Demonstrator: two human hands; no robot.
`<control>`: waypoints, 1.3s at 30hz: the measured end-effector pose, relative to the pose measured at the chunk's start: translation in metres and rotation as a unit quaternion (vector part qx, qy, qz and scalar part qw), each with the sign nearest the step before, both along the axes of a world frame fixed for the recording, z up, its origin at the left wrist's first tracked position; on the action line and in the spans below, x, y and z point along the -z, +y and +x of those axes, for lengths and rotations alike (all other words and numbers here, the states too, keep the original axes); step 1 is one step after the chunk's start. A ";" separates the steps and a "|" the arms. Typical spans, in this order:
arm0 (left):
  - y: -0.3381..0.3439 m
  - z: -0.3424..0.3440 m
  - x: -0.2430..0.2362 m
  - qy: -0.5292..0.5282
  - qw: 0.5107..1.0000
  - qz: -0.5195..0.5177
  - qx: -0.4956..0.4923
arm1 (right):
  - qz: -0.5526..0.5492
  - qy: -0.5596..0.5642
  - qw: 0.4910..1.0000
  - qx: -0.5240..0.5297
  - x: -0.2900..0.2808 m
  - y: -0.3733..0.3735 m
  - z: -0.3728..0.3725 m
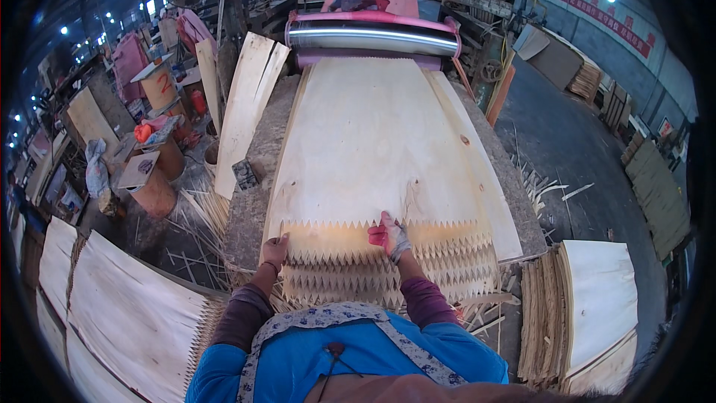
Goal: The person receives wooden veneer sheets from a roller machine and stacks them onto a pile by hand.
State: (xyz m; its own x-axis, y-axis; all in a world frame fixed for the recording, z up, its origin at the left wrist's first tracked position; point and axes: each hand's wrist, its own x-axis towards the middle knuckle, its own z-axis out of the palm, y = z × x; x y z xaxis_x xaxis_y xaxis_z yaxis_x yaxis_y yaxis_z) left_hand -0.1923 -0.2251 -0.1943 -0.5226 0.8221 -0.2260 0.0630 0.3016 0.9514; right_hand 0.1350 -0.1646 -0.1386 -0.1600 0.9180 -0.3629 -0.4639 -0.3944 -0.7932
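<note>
A wide, pale wood veneer sheet (358, 149) with a zigzag near edge stretches from in front of me to the rollers. My bare left hand (275, 249) is closed at the sheet's near left corner, its fingers pinched together. My right hand (390, 236), in a white and pink glove, is at the zigzag edge right of the middle. Its thumb lies over that edge and its other fingers are curled; part of the grip is hidden. Beneath lie several more veneer sheets (339, 280), their toothed edges stepped toward me.
A shiny metal roller (373, 37) with pink ends spans the far end, and a person (359, 0) is behind it. Veneer stacks stand at the lower left (134, 302) and right (603, 291). Wood scraps (205, 213) litter the floor beside drums (153, 186).
</note>
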 end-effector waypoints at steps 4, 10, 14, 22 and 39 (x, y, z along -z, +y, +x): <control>0.001 -0.004 0.008 0.040 0.999 0.020 -0.003 | 0.004 0.005 1.000 -0.006 0.000 0.000 -0.001; -0.001 -0.003 0.004 0.055 0.998 0.018 0.004 | 0.006 -0.009 1.000 -0.001 -0.006 -0.003 -0.001; -0.001 -0.002 0.000 0.033 0.999 0.002 0.010 | 0.000 -0.009 1.000 -0.003 -0.002 -0.001 0.000; -0.003 0.002 -0.007 0.017 1.000 0.010 0.007 | 0.004 -0.008 1.000 -0.010 0.004 0.002 0.000; -0.002 0.004 -0.009 0.037 0.999 0.008 0.000 | -0.002 0.004 1.000 0.005 0.008 0.003 0.001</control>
State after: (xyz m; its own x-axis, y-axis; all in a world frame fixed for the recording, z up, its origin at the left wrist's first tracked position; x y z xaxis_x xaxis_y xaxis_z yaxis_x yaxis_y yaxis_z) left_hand -0.1884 -0.2275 -0.1849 -0.5377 0.8251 -0.1736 0.1322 0.2858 0.9491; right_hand 0.1357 -0.1618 -0.1463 -0.1545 0.9181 -0.3650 -0.4735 -0.3930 -0.7882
